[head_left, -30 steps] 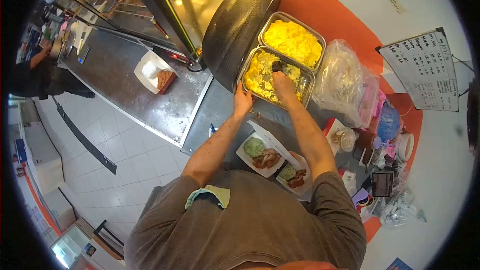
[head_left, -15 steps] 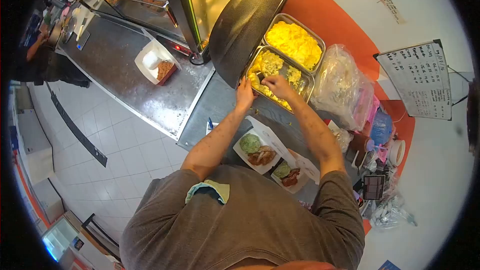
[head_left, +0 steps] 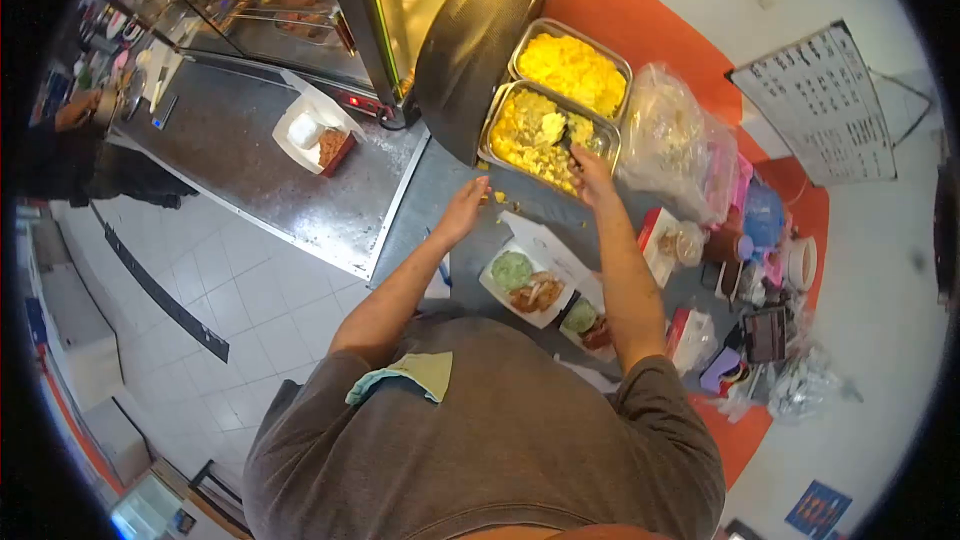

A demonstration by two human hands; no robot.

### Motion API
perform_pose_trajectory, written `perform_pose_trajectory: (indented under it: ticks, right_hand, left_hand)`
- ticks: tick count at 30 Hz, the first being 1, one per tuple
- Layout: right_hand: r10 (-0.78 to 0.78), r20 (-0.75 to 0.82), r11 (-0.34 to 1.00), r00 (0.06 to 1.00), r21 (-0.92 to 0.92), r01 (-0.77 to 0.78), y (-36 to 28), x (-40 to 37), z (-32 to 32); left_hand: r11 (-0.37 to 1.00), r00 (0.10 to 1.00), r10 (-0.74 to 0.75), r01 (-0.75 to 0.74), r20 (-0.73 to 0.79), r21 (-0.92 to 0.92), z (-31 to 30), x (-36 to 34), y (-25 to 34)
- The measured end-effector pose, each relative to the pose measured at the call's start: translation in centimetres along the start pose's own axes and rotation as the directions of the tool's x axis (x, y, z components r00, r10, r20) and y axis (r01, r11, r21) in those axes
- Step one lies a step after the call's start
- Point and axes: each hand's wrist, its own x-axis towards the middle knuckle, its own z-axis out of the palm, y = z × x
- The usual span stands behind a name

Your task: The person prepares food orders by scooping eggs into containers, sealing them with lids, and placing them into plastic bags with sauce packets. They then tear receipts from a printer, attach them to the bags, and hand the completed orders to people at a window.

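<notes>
My right hand (head_left: 590, 178) is closed around a dark spoon (head_left: 567, 138) with a clump of yellow food (head_left: 552, 126) at its end, over the nearer metal tray (head_left: 487, 148). That tray lies toward the far edge of the bench (head_left: 425, 202), its yellow food spread thinly; the farther metal tray (head_left: 629, 86), heaped fuller, sits right behind it, next to the orange wall (head_left: 640, 15).

My left hand (head_left: 463, 210) is loosely open, near the closer tray's left front corner, with yellow crumbs (head_left: 500, 197) just beside it on the bench. Near the bench edge by my body, between my forearms, are two open boxes (head_left: 552, 262) of greenish food and meat.
</notes>
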Motion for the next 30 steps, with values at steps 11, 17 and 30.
perform_pose_trajectory:
  ticks: [11, 17, 30]
  right_hand:
    - [0.060, -0.272, 0.982, 0.961, 0.189, -0.008, 7.8, -25.4, 0.2]
    - [-0.757, 0.209, -0.041, 0.619, -0.961, 0.275, 22.9, -25.0, -0.4]
    - [-0.770, -0.164, 0.484, 0.616, -0.780, 0.397, 2.9, -17.3, 2.6]
  left_hand:
    - [0.963, 0.943, -0.271, 0.269, 0.196, 0.036, -8.8, -9.2, -4.3]
    - [0.969, 0.936, -0.240, 0.217, 0.258, 0.115, -7.3, -7.4, -3.3]
    - [0.993, 0.995, 0.097, -0.096, -0.006, 0.070, 2.3, 5.4, -2.9]
